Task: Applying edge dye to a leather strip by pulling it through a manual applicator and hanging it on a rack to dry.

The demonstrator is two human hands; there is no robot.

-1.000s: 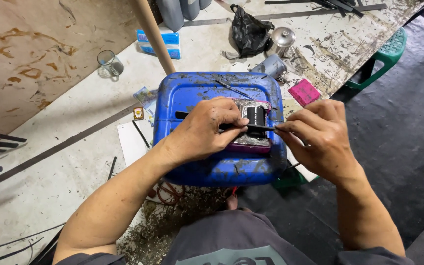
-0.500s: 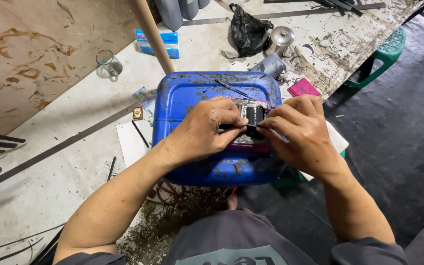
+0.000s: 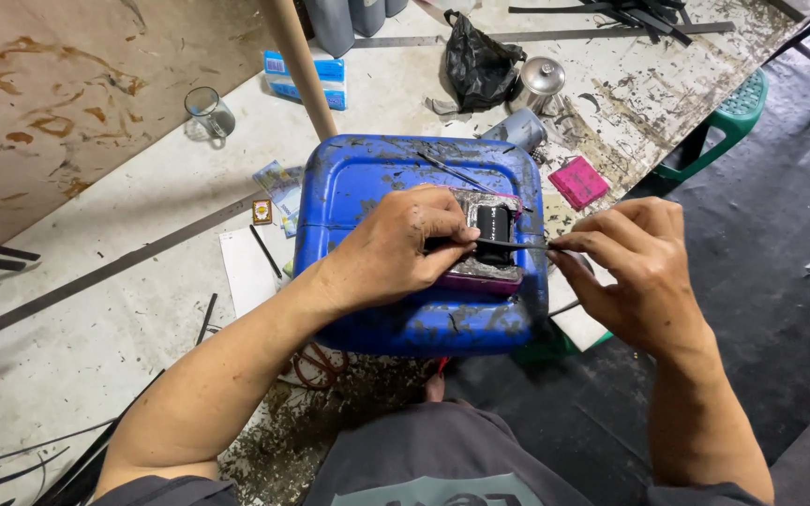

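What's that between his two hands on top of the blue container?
In the head view, a thin black strip spans from the left hand to the right hand, passing a small black part.

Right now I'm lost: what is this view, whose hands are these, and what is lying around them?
This is one camera worn on a person's head, looking down at their own bare hands. They sit over a blue plastic jerrycan lying flat as a work surface. The left hand presses down a small black part on a grey pad. The right hand pinches one end of a thin black strip running across that part. Around lie a pink pad, a glass mug, a black plastic bag and a metal pot.
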